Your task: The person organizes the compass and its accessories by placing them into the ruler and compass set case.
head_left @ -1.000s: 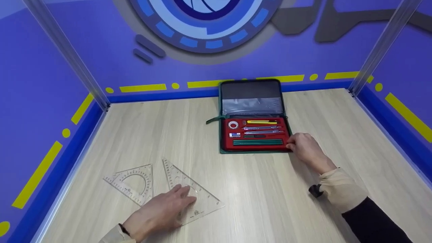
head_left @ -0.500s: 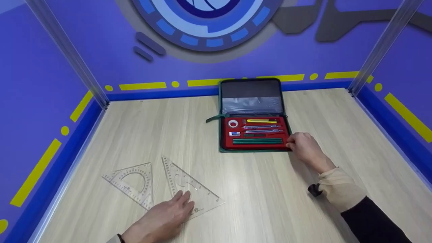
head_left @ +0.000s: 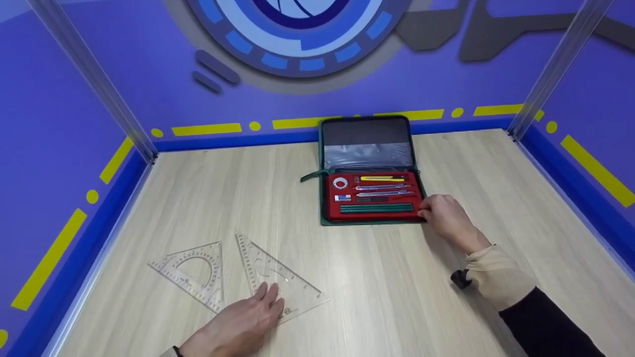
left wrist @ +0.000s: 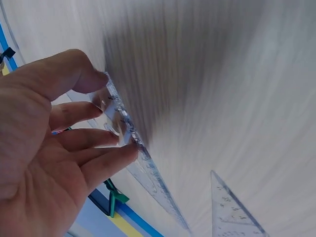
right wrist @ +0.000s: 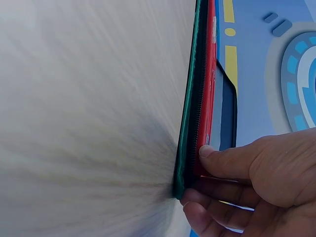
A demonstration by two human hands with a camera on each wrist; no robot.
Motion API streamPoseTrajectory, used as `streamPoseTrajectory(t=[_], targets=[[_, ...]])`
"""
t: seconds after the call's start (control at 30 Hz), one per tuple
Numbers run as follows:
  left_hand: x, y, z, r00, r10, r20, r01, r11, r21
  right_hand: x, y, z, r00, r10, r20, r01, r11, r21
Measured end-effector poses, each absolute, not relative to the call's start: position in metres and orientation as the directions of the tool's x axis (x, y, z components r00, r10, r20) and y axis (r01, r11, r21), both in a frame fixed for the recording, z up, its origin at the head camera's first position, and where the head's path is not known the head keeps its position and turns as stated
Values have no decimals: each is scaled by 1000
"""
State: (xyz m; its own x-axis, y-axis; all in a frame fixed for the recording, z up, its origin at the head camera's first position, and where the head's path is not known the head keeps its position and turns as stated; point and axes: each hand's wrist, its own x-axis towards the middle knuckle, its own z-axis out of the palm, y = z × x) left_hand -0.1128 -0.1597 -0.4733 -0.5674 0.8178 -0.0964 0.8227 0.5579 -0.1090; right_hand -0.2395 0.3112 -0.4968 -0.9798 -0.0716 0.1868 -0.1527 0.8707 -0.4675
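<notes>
A clear set square (head_left: 278,280) lies on the wooden table (head_left: 377,287) at the near left. My left hand (head_left: 265,300) rests on its near edge with straight fingers; in the left wrist view the left hand (left wrist: 106,113) has thumb and fingertips at the edge of that set square (left wrist: 150,175). An open green case (head_left: 368,144) with a red tray (head_left: 347,212) of drawing tools lies at mid-table. My right hand (head_left: 427,213) grips its near right corner. In the right wrist view the right hand (right wrist: 202,173) has its thumb on the red tray and its fingers curled at the case (right wrist: 189,123) corner.
A second clear set square with a protractor cut-out (head_left: 191,270) lies just left of the first, also visible in the left wrist view (left wrist: 232,215). Blue walls with metal posts close the table on three sides. Bare wood lies between the two hands.
My left hand has slid back towards me, from covering the set square's middle to resting at its near edge. The right hand stays at the case corner.
</notes>
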Motion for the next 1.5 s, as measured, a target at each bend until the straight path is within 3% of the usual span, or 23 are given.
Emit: streamPoseTrajectory(t=[0.43, 0.63, 0.8, 1.07, 1.5], targets=[[-110, -158, -472, -583, 792, -180, 812, 569, -129, -239, 313, -498, -977, -82, 199, -169, 865, -472], [-112, -154, -470, -544, 825, -155, 833, 509, -215, -238, 313, -498, -979, -71, 192, -156, 867, -473], [-114, -153, -466, -549, 816, -182, 834, 524, -170, -239, 313, -498, -975, -75, 210, -169, 865, -472], [-114, -151, -463, -535, 819, -205, 838, 485, -249, -239, 314, -499, -974, -76, 214, -172, 863, -475], [-114, -149, -468, -550, 810, -202, 832, 512, -213, -239, 313, -499, -977, -68, 203, -159, 863, -479]])
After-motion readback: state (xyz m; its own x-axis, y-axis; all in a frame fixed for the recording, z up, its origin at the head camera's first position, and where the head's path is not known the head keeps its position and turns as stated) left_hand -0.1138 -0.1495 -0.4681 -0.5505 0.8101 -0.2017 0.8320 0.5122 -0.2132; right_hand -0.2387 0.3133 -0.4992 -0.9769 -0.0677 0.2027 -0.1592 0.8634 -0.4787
